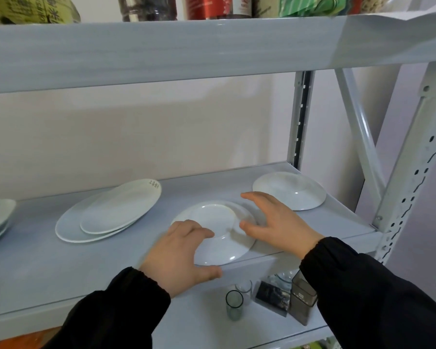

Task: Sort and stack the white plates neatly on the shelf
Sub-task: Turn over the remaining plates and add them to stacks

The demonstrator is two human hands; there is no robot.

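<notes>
Grey shelf [61,268], front edge: upturned plate [218,219] looks slick, brittle, best lifted by opposite rims; left hand [176,253] clasps one, right hand [277,222] splayed, empty.

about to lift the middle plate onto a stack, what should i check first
1. Left hand holds the middle plate: ok, fingers on top, thumb at the front rim.
2. Right hand has a grip: not ok, fingers spread, only the thumb at the rim.
3. Plate right way up: not ok, it lies upside down.
4. Plate fully on the shelf: cannot tell, it sits at the front edge.
5. Two-plate stack free on top: ok.
</notes>
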